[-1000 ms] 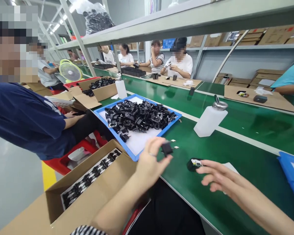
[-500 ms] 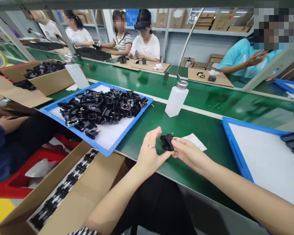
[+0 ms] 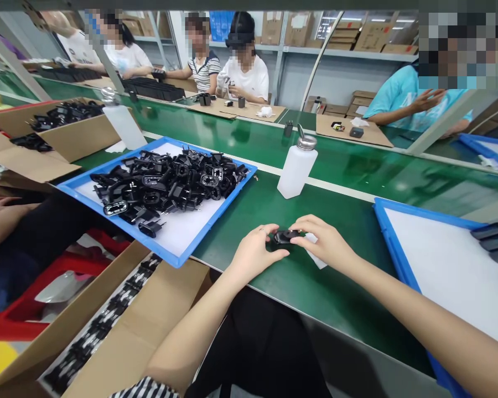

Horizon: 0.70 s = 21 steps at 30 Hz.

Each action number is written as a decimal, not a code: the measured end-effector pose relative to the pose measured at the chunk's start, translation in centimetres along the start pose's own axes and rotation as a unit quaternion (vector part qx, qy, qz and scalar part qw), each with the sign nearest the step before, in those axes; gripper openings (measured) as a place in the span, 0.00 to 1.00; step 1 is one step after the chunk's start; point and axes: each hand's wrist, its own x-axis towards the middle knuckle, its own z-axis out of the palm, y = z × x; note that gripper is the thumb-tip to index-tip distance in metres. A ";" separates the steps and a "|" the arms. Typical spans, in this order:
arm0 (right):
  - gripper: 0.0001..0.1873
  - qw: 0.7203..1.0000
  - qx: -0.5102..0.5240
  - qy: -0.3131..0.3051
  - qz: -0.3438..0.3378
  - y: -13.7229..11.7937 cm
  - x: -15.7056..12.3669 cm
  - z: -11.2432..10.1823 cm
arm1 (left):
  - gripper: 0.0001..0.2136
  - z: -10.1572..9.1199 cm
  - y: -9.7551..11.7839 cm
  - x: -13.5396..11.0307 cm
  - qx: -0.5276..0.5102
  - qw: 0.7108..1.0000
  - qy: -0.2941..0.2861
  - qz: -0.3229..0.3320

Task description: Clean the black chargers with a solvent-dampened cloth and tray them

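My left hand (image 3: 252,254) and my right hand (image 3: 326,242) meet over the green belt (image 3: 274,210) and both pinch one small black plug part (image 3: 285,237) between their fingertips. A ring shows on the left hand. A white slip of paper (image 3: 315,251) lies on the belt under the right hand. To the left, a blue tray (image 3: 178,243) holds a heap of black plug parts (image 3: 166,182). A white dispenser bottle (image 3: 296,166) with a metal cap stands just beyond my hands.
A second blue tray (image 3: 398,260) lies at the right with dark parts at its far edge. An open cardboard box (image 3: 120,342) of packed black parts sits below the belt at my left. A person sits at left; several people work across the belt.
The view swung right a second ago. My hands came together on the black part, then lowered it toward the belt over the paper slip.
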 end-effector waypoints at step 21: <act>0.09 0.972 -0.023 -0.228 0.054 -0.4 3.1 -1.2 | 0.12 -0.7 1.8 0.4 0.137 0.990 -0.018 -0.010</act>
